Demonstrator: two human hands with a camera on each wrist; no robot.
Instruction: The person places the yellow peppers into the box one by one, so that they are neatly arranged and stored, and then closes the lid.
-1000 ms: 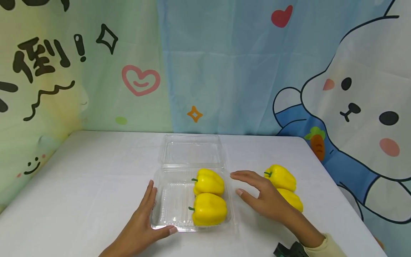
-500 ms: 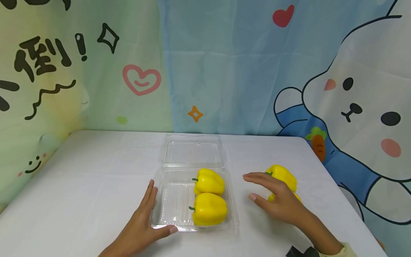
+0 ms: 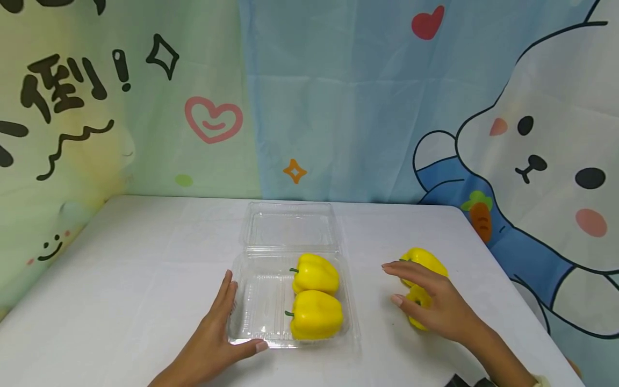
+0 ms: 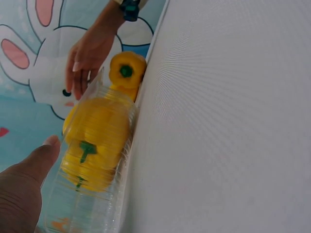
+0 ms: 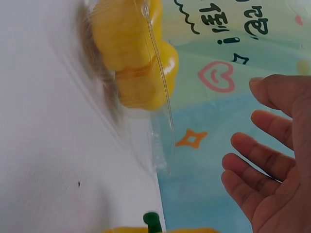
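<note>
Yellow peppers (image 3: pixel 315 315) sit in a container (image 3: pixel 258 301), lower centre, beside a wide-spread, empty left hand (image 3: pixel 211 336); the relaxed, empty right hand (image 3: pixel 442 307) has shifted within reach of two loose peppers (image 3: pixel 426 261) at right.

A: Behind the table (image 3: pixel 145 258)?
B: Printed cloth backdrop (image 3: pixel 314 118), yellow-green at left, pale blue at right, faintly creased.
A: Motifs upon it?
B: Black lettering (image 3: pixel 61 91), solid red heart (image 3: pixel 427 23), orange star (image 3: pixel 294 163), large white rabbit (image 3: pixel 556 134) in blue.
A: Table colour?
B: White, with rounded far-right corner, under soft light.
</note>
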